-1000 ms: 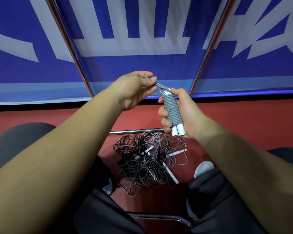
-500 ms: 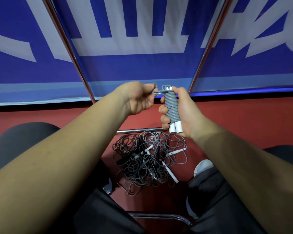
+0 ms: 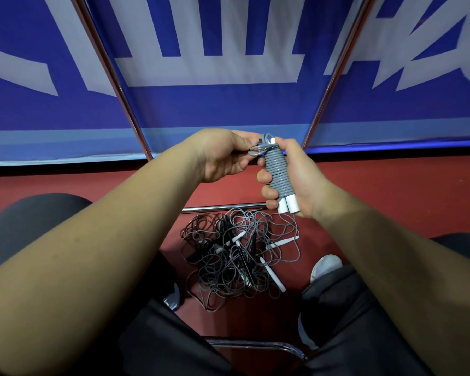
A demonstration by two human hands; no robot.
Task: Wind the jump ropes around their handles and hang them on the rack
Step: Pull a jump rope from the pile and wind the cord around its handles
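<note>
Rope pile (image 3: 239, 256) below wound rope (image 3: 277, 175)

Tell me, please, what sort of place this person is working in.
Probably a sports hall or gym, though I cannot be sure: the floor is red and smooth, a big blue-and-white banner runs along its edge, and a tangled pile of jump ropes lies on it.

Fig. Clearance around hands. Left hand (image 3: 223, 156) and right hand (image 3: 296, 180), both gripping wound jump rope (image 3: 277, 175), working in open air between left tube (image 3: 111, 77) and right tube (image 3: 337, 71). Banner (image 3: 215, 109) closing off space behind. Horizontal bar (image 3: 223, 208) crossing below hands, beside tangled rope pile (image 3: 236, 256) lying on floor (image 3: 391, 191). Knees flanking pile; shoe (image 3: 326, 265) sitting just right of it. Bare floor lying open toward right.
</note>
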